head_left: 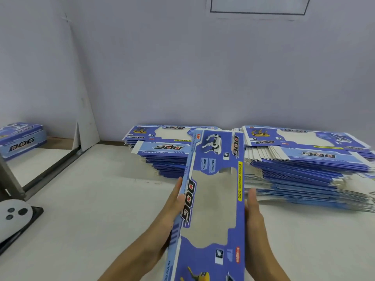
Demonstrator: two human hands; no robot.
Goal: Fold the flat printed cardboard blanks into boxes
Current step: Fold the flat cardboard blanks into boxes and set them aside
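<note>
Grip: your left hand [174,201] and right hand [253,209] press flat-fingered on the long sides of one blank [213,199], held above the table [101,199] | Done: one folded box [22,139] far left | Left: two tall stacks [304,159] behind.

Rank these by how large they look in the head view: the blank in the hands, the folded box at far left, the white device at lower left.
1. The held blank, by far the largest, though nearest the camera.
2 and 3. The folded box and the white device look alike; both are cut by the frame edge, so I leave them unranked.
</note>
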